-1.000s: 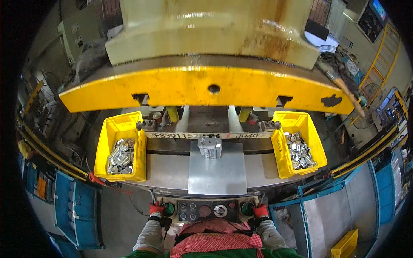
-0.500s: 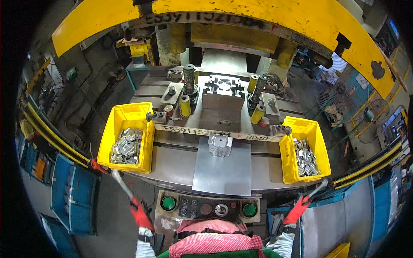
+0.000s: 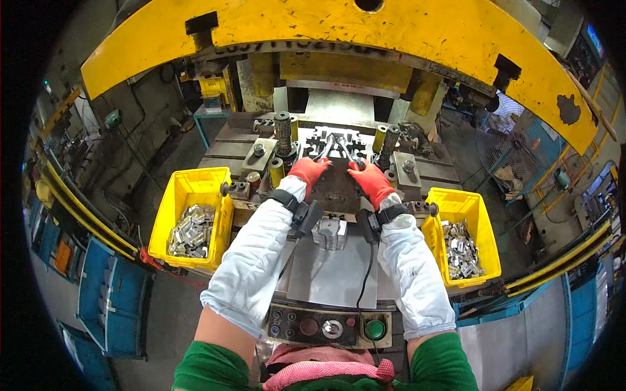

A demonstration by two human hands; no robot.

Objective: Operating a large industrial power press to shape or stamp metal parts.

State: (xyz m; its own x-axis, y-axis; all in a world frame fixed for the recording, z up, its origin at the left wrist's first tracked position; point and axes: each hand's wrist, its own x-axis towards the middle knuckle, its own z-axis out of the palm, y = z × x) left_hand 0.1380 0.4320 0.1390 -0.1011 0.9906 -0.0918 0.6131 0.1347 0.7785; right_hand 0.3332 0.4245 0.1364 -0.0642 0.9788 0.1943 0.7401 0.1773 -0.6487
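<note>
Both my hands, in red gloves, reach forward to the press die. My left hand (image 3: 309,173) is closed round a slim grey metal tool (image 3: 325,151) resembling tongs. A similar tool (image 3: 344,148) sits in my closed right hand (image 3: 372,182). The two tool tips come close together over the bright die plate (image 3: 313,138); whether they pinch a part there is too small to tell. Below my hands, a neat stack of silver metal parts (image 3: 330,233) stands on a flat metal sheet (image 3: 326,283).
Yellow bins of loose metal parts flank the die, left (image 3: 162,215) and right (image 3: 481,218). Guide posts (image 3: 282,133) rise beside it. The yellow press frame (image 3: 293,29) spans overhead. A control panel with a green button (image 3: 375,329) lies in front of my body.
My hands have moved from low at either side, near the control panel, up and inward to the die, bringing both tools along. My forearms now cover part of the bench.
</note>
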